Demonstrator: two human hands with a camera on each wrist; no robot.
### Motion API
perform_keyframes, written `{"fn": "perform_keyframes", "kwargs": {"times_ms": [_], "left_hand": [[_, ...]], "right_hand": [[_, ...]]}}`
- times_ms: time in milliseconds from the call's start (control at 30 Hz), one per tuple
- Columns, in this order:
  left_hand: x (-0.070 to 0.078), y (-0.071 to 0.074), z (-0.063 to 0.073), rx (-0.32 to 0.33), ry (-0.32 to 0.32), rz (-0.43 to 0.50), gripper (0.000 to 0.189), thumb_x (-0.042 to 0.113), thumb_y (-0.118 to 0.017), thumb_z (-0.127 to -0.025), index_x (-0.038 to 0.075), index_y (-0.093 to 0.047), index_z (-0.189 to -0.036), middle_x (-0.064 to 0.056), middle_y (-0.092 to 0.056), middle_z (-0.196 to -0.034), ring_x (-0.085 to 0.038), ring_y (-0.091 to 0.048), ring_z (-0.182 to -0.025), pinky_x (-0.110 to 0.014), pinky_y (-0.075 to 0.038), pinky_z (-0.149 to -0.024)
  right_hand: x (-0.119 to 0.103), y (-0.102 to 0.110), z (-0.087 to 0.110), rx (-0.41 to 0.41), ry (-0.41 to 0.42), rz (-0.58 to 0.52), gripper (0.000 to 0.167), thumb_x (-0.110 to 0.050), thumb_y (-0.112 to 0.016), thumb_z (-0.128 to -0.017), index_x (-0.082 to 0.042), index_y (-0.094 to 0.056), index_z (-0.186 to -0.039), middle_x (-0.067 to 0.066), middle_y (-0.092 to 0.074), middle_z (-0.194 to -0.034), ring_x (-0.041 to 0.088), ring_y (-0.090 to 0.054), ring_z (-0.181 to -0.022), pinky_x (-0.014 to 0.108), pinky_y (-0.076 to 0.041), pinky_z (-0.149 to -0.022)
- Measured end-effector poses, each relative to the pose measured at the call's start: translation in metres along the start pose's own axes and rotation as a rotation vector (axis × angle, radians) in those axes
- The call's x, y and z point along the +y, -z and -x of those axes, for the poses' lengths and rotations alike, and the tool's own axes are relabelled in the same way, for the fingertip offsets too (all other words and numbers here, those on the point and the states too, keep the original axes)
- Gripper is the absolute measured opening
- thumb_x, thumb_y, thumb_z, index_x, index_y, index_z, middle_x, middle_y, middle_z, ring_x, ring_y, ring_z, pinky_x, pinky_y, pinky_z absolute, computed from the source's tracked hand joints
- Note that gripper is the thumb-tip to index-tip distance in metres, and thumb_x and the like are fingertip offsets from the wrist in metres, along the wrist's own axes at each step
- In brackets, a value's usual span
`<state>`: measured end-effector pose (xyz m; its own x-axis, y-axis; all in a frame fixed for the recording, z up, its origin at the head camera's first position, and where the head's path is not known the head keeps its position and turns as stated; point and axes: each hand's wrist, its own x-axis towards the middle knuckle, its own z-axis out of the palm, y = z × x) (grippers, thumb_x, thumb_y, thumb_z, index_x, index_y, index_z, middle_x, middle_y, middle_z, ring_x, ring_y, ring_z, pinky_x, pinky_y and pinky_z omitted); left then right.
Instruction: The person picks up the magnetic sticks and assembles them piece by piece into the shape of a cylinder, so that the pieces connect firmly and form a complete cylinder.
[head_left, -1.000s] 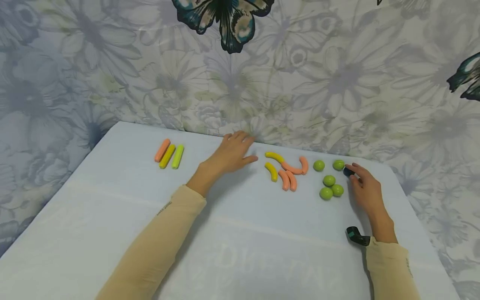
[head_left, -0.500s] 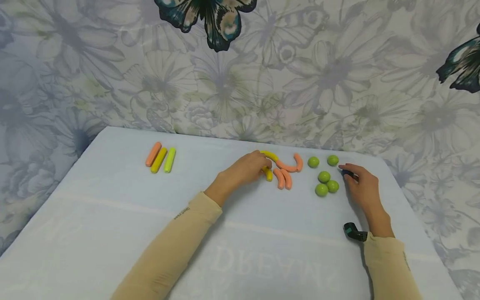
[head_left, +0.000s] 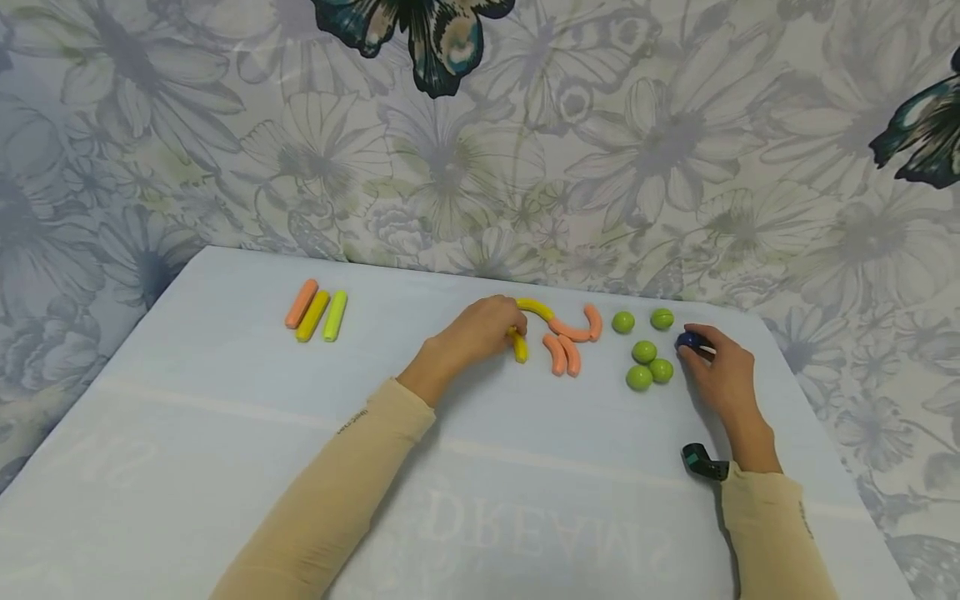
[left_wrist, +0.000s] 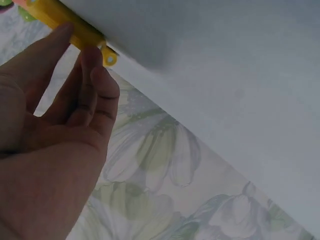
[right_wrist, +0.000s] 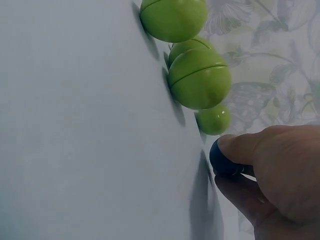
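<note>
In the head view my left hand (head_left: 483, 329) pinches a short curved yellow plastic piece (head_left: 521, 347) close over the table. The left wrist view shows thumb and fingertips on that yellow piece (left_wrist: 85, 32), which has a small ring tab at its end. A second yellow curved piece (head_left: 536, 307) lies just behind, in line with several orange curved pieces (head_left: 572, 331). At the right, my right hand (head_left: 726, 371) holds a dark blue ball (head_left: 687, 340) between thumb and fingers. Seen from the right wrist, the blue ball (right_wrist: 223, 159) is partly hidden by the thumb, beside green balls (right_wrist: 200, 80).
Several green balls (head_left: 644, 351) sit left of the right hand. Three straight sticks, orange (head_left: 302, 303), yellow (head_left: 312, 316) and lime (head_left: 335, 316), lie at the back left. The white table (head_left: 525, 450) meets a flowered wall. A black device (head_left: 703, 462) sits by the right sleeve.
My left hand came right and down from the table's back edge, took hold of the yellow curved piece and drew it slightly left. More of the blue ball shows in my right hand.
</note>
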<state>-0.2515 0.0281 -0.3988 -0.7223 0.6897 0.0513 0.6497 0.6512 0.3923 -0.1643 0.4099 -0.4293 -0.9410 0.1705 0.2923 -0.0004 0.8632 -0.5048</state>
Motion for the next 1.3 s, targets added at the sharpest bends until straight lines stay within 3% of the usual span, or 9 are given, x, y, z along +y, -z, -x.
{"fn": "perform_keyframes", "kwargs": {"times_ms": [333,700,867,1067,1300], "left_hand": [[-0.045,0.024,0.016,0.000,0.120,0.139,0.005,0.004,-0.080,-0.092,0.007,-0.081,-0.096,-0.004,-0.076,-0.096,-0.022,-0.065,-0.092,-0.036,-0.056,-0.088],[-0.094,0.046,0.034,0.012,0.252,0.292,0.009,0.006,-0.086,-0.087,0.005,-0.077,-0.089,-0.008,-0.070,-0.090,-0.022,-0.060,-0.085,-0.033,-0.051,-0.078],[-0.103,0.047,0.038,0.012,0.258,0.352,0.013,0.008,-0.085,-0.088,0.004,-0.073,-0.088,-0.007,-0.068,-0.087,-0.019,-0.058,-0.079,-0.029,-0.049,-0.072],[-0.103,0.045,0.038,0.016,0.268,0.368,0.015,0.011,-0.084,-0.090,0.004,-0.070,-0.087,-0.005,-0.067,-0.082,-0.017,-0.056,-0.073,-0.028,-0.047,-0.069],[-0.103,0.038,0.034,0.026,0.281,0.348,0.023,0.016,-0.083,-0.092,0.007,-0.066,-0.081,-0.003,-0.063,-0.077,-0.016,-0.055,-0.069,-0.028,-0.046,-0.067]], "right_hand": [[-0.018,0.003,-0.004,0.111,0.044,-0.027,0.037,-0.010,-0.074,-0.100,0.000,-0.067,-0.134,0.028,-0.071,-0.126,0.045,-0.071,-0.114,0.048,-0.056,-0.092],[-0.042,0.004,-0.004,0.100,0.090,-0.041,0.038,-0.010,-0.077,-0.097,0.002,-0.068,-0.132,0.028,-0.072,-0.124,0.047,-0.071,-0.113,0.054,-0.056,-0.093],[-0.046,0.002,-0.005,0.095,0.095,-0.029,0.038,-0.010,-0.078,-0.096,0.001,-0.069,-0.132,0.027,-0.072,-0.125,0.046,-0.071,-0.115,0.056,-0.056,-0.094],[-0.051,0.001,-0.005,0.095,0.098,-0.019,0.039,-0.013,-0.079,-0.096,-0.002,-0.070,-0.132,0.025,-0.074,-0.123,0.044,-0.072,-0.113,0.055,-0.057,-0.093],[-0.078,-0.008,-0.005,0.042,0.155,-0.077,0.038,-0.012,-0.080,-0.095,-0.002,-0.071,-0.130,0.024,-0.075,-0.120,0.043,-0.073,-0.111,0.055,-0.058,-0.092]]}}
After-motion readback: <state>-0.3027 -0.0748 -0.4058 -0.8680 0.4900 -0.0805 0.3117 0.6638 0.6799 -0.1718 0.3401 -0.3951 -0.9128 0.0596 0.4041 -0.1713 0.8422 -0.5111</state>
